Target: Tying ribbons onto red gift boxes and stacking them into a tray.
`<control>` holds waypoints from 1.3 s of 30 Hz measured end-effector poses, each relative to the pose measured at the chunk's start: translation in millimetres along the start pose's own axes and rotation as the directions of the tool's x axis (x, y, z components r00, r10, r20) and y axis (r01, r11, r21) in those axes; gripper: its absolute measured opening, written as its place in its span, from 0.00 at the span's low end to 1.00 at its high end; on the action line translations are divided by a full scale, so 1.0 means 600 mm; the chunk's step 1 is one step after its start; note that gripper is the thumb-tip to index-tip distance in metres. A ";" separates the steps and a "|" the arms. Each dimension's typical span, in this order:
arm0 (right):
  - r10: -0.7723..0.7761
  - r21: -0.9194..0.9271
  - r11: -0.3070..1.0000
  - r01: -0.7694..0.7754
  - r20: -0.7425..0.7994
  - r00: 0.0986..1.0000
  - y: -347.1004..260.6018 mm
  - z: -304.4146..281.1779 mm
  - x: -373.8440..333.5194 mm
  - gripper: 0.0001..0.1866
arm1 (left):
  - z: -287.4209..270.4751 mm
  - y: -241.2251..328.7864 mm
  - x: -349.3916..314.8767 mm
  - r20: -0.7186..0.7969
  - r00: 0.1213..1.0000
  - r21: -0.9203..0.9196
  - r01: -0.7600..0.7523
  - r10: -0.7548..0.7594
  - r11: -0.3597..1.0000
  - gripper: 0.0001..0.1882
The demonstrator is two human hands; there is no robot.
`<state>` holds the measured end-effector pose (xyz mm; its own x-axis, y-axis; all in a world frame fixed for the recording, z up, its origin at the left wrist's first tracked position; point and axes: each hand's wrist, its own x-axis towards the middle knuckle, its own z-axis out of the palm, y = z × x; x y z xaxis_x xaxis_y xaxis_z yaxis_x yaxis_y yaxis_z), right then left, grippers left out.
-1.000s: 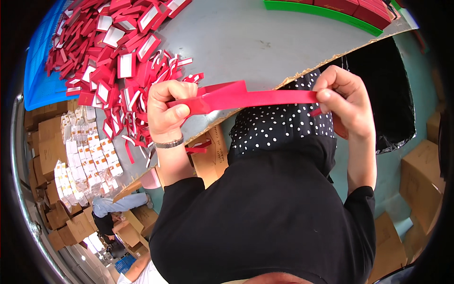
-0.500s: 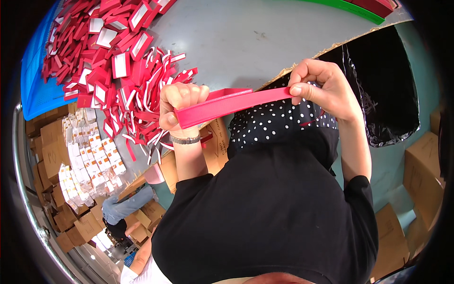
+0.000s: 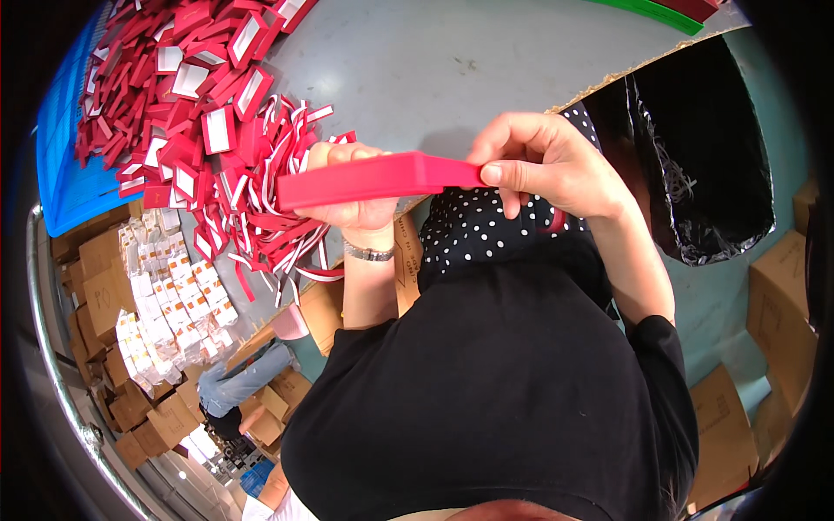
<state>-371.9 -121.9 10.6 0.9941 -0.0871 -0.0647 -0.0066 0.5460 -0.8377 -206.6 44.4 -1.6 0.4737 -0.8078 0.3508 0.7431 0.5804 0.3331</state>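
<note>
A small red box [image 3: 356, 181] is in my left hand [image 3: 369, 217], whose fingers wrap it from behind and below; a metal watch band circles that wrist. A red strip lies along the box's long side and turns the right corner. Its free end [image 3: 460, 174] is pinched between thumb and fingers of my right hand [image 3: 560, 169]. Just beyond the left hand, a tangle of red and white strips [image 3: 287, 165] spreads over the grey table [image 3: 417, 61]. Behind it rises a heap of red boxes [image 3: 174, 104], several showing white insides.
A blue crate [image 3: 61, 182] borders the heap at left. Stacks of white packets [image 3: 174, 304] and cardboard cartons [image 3: 113, 295] stand below it. A black-lined bin [image 3: 721, 148] is at right, a green tray [image 3: 651, 12] at far right. A person in jeans [image 3: 248, 378] is at lower left.
The strip, stretched straight across between both hands before, now lies against the box's side and round its corner. My right hand has come left, nearer the box; the box has turned.
</note>
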 end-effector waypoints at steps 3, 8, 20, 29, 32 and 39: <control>-0.071 -0.164 0.984 0.063 -0.041 0.997 0.013 0.009 0.009 0.07 | -0.027 0.015 -0.014 -0.012 1.000 -0.171 0.016 -0.019 0.985 0.22; -0.079 0.036 0.996 0.082 -0.061 0.995 0.035 0.014 0.011 0.08 | -0.035 0.034 -0.002 -0.084 0.989 -0.215 0.104 -0.124 0.971 0.28; -0.095 0.122 0.987 0.101 -0.055 0.994 0.074 0.024 0.037 0.08 | 0.006 -0.017 0.026 -0.122 0.991 -0.328 0.019 -0.062 0.945 0.15; -0.063 0.176 0.983 0.060 0.011 0.998 0.086 0.029 0.045 0.08 | -0.045 -0.008 0.005 0.020 0.999 -0.347 0.034 -0.028 0.937 0.16; -0.046 0.184 0.982 0.042 0.021 0.999 0.084 0.026 0.043 0.08 | -0.055 -0.009 0.004 0.062 0.998 -0.393 0.045 -0.022 0.918 0.16; -0.080 0.146 0.986 0.078 0.008 0.997 0.081 0.019 0.035 0.08 | -0.051 -0.010 0.003 0.051 0.999 -0.371 0.026 -0.008 0.928 0.17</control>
<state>-350.2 -87.9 -25.2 0.9922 -0.1244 0.0069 0.0872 0.6531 -0.7523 -196.0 36.2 -29.6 0.4435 -0.8060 0.3921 0.8775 0.4796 -0.0066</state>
